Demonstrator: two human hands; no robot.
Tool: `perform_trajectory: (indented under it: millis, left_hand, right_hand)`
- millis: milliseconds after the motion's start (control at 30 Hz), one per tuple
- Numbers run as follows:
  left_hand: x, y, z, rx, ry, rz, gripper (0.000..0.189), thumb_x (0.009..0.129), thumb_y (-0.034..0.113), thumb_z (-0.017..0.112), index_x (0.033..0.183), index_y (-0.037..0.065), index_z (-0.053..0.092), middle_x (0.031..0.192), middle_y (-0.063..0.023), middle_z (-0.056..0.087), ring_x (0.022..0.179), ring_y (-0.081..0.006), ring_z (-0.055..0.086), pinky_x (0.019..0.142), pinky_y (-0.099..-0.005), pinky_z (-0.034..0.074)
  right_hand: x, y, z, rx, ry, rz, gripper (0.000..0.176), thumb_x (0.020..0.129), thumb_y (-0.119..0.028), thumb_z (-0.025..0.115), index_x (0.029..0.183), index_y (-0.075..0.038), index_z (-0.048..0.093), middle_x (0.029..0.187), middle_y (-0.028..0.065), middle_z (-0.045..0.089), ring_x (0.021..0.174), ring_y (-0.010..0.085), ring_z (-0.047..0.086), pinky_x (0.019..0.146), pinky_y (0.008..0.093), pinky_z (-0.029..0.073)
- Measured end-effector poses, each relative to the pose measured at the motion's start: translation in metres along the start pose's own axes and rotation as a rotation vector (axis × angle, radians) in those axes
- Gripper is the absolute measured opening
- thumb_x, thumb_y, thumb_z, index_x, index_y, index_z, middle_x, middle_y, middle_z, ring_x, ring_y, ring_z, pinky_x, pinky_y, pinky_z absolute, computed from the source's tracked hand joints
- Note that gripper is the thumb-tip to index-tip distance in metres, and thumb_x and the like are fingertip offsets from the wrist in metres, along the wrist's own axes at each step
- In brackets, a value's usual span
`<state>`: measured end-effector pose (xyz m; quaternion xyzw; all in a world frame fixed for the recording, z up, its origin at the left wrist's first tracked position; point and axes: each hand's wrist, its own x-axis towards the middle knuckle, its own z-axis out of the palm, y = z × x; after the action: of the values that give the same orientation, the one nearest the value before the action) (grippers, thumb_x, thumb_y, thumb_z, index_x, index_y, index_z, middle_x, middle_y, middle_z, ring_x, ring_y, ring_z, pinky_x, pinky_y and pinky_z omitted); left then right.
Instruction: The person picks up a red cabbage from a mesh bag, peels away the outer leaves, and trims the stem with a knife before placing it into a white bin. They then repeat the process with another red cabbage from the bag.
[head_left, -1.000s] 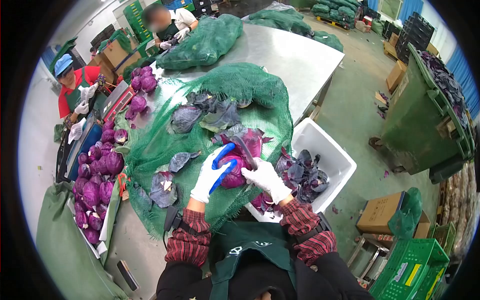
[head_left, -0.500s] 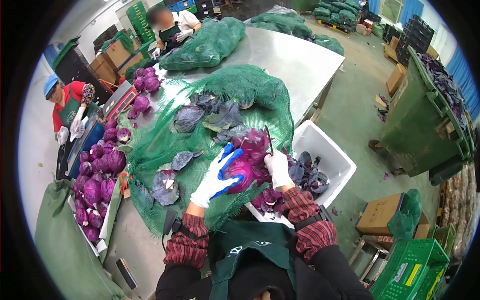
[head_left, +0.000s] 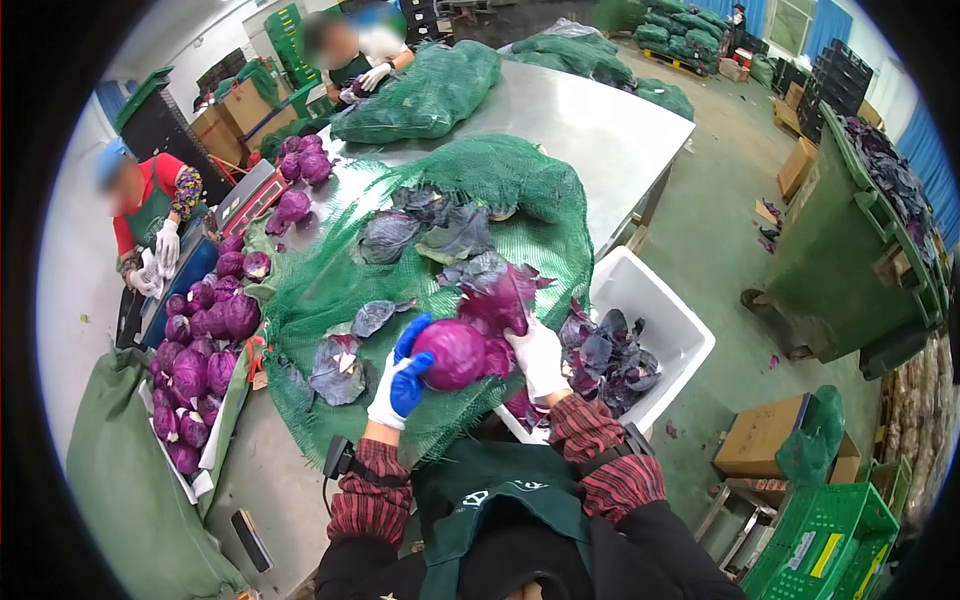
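Observation:
My left hand (head_left: 402, 385), in a white and blue glove, is wrapped round the left side of a peeled red cabbage (head_left: 448, 355). White-gloved, my right hand (head_left: 538, 362) pinches loose purple outer leaves (head_left: 500, 298) on the cabbage's right side. The knife that stood up from this hand earlier does not show now. Beneath both hands spreads a green mesh sack (head_left: 330, 285). Untrimmed cabbages with dark leaves (head_left: 388, 237) lie on it beyond my hands. A detached leaf (head_left: 378, 318) and another dark-leaved cabbage (head_left: 338, 370) are to the left.
A white bin (head_left: 690, 345) of dark leaves stands at my right. Trimmed cabbages (head_left: 190, 375) are heaped at the left. Full mesh sacks (head_left: 420, 95) rest on the metal table (head_left: 600, 125). Two co-workers are beyond; a green wheeled bin (head_left: 830, 260) stands right.
The cabbage has moved slightly left and shows a smoother, rounder face. My left fingers have closed round it. My right hand has shifted left onto the leaves, and the knife has gone from sight.

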<state>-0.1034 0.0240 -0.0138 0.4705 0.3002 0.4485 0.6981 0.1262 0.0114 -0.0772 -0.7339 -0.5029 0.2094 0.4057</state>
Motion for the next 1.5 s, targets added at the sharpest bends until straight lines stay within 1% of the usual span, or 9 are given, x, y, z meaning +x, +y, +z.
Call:
perform_trajectory:
  millis: [133, 433, 567, 600, 633, 733, 800, 933, 1500]
  left_hand:
    - [-0.001, -0.009, -0.009, -0.885, 0.026, -0.182, 0.075, 0.083, 0.050, 0.067, 0.145, 0.019, 0.037, 0.144, -0.0159, 0.042, 0.130, -0.0379, 0.044, 0.107, -0.0616, 0.036]
    - [0.004, -0.017, 0.024, -1.238, -0.048, -0.138, 0.081, 0.083, 0.059, 0.061, 0.146, 0.015, 0.033, 0.146, -0.0167, 0.040, 0.133, -0.0410, 0.039, 0.110, -0.0569, 0.035]
    - [0.000, -0.012, 0.043, -1.159, -0.060, -0.184, 0.076, 0.085, 0.059, 0.059, 0.145, 0.018, 0.035, 0.144, -0.0149, 0.043, 0.130, -0.0396, 0.043, 0.106, -0.0547, 0.040]
    - [-0.002, -0.015, 0.042, -1.110, -0.080, -0.232, 0.074, 0.086, 0.060, 0.057, 0.144, 0.017, 0.037, 0.143, -0.0151, 0.043, 0.129, -0.0381, 0.045, 0.105, -0.0563, 0.041]
    - [-0.002, -0.017, 0.041, -1.061, -0.100, -0.280, 0.072, 0.087, 0.060, 0.055, 0.142, 0.017, 0.039, 0.143, -0.0154, 0.043, 0.127, -0.0367, 0.047, 0.103, -0.0580, 0.043]
    - [-0.010, 0.008, 0.059, -0.675, -0.008, -0.091, 0.060, 0.095, 0.046, 0.051, 0.146, 0.017, 0.034, 0.145, -0.0126, 0.040, 0.132, -0.0307, 0.043, 0.107, -0.0502, 0.041]
    - [-0.019, 0.027, 0.072, -0.402, 0.048, 0.149, 0.060, 0.097, 0.019, 0.054, 0.151, 0.015, 0.028, 0.146, -0.0078, 0.038, 0.134, -0.0228, 0.039, 0.111, -0.0372, 0.035]
    - [-0.010, 0.026, 0.057, 0.003, 0.037, 0.112, 0.078, 0.082, -0.006, 0.067, 0.149, 0.007, 0.030, 0.147, -0.0069, 0.038, 0.131, -0.0170, 0.040, 0.109, -0.0313, 0.035]
    - [0.013, 0.013, 0.044, 1.111, -0.073, 0.217, 0.087, 0.065, 0.040, 0.084, 0.140, 0.014, 0.048, 0.140, -0.0220, 0.044, 0.132, -0.0374, 0.041, 0.108, -0.0451, 0.038]
  right_hand:
    - [-0.006, 0.016, -0.044, 0.018, 0.048, 0.130, 0.041, 0.078, -0.035, 0.070, 0.101, -0.002, 0.065, 0.088, 0.0222, 0.067, 0.082, 0.0392, 0.066, 0.075, 0.0444, 0.052]
    - [-0.007, 0.026, -0.115, -0.347, 0.525, 0.062, 0.084, 0.077, -0.025, 0.078, 0.144, 0.001, 0.034, 0.105, 0.0209, 0.066, 0.088, 0.0313, 0.067, 0.078, 0.0383, 0.052]
    - [-0.024, -0.053, -0.099, 0.192, -0.124, -0.136, 0.099, 0.069, -0.027, 0.084, 0.151, -0.012, 0.029, 0.095, 0.0089, 0.066, 0.069, 0.0099, 0.055, 0.068, 0.0291, 0.050]
    - [-0.029, -0.082, -0.101, 0.187, -0.340, -0.003, 0.105, 0.066, -0.030, 0.086, 0.152, -0.013, 0.026, 0.132, 0.0140, 0.057, 0.072, 0.0109, 0.055, 0.070, 0.0268, 0.049]
    - [-0.031, -0.084, -0.083, 0.312, -0.245, -0.247, 0.116, 0.063, -0.043, 0.086, 0.153, -0.011, 0.021, 0.082, 0.0094, 0.062, 0.061, 0.0200, 0.053, 0.063, 0.0347, 0.049]
    - [-0.021, -0.080, -0.061, 0.368, -0.081, -0.718, 0.106, 0.068, -0.041, 0.084, 0.151, -0.011, 0.025, 0.092, 0.0097, 0.066, 0.060, 0.0173, 0.055, 0.062, 0.0316, 0.050]
    - [-0.042, -0.095, -0.075, 0.766, -0.440, 0.117, 0.074, 0.077, -0.040, 0.079, 0.135, -0.004, 0.049, 0.084, 0.0069, 0.065, 0.056, 0.0127, 0.055, 0.053, 0.0274, 0.048]
    - [-0.037, -0.078, -0.063, 0.819, -0.488, 0.366, 0.037, 0.087, -0.040, 0.069, 0.085, -0.005, 0.058, 0.058, 0.0002, 0.055, 0.046, 0.0089, 0.052, 0.042, 0.0241, 0.040]
    - [-0.004, -0.039, -0.035, 0.316, -0.316, -0.184, 0.032, 0.080, -0.025, 0.071, 0.092, 0.004, 0.063, 0.064, 0.0070, 0.061, 0.052, 0.0146, 0.058, 0.054, 0.0312, 0.049]
